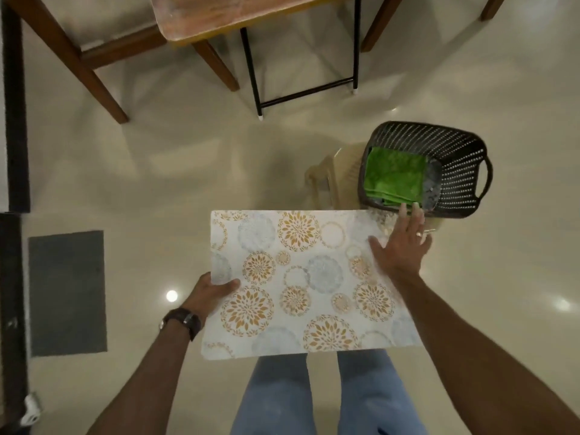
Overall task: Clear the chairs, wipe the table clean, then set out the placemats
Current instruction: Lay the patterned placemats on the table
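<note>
We hold a placemat [301, 284] flat in front of us, above the pale tiled floor [188, 171] and over our jeans-clad legs [320, 400]. It is a white rectangle printed with gold leafy rosettes and grey-blue rounds. Our left hand [210, 293] grips its left edge near the middle, thumb curled over the top face and the other fingers hidden beneath; a dark wristwatch [183, 321] sits on that wrist. Our right hand [400, 246] lies on the top face at the far right corner, palm down with fingers straight and spread, pressing rather than pinching; a ring [419, 234] shows on one finger, and the fingertips reach past the mat's far edge

Just beyond that corner a dark perforated plastic basket [455, 164] with a loop handle on its right side sits on a low beige plastic stool [329, 174]. Inside it, against the left wall, lies a folded green cloth [394, 177], seemingly several layers; beside the cloth something grey shows on the basket's bottom, too blurred for us to name. Our fingertips appear close to the basket's near rim, though whether they touch it we cannot tell

Further off, a wooden table [219, 20] edge enters at the top, with black metal legs [251, 73] and brown chair legs [94, 76] around it. A grey floor mat [67, 293] lies at the left, beside a dark piece of furniture [11, 309] along that edge
</note>
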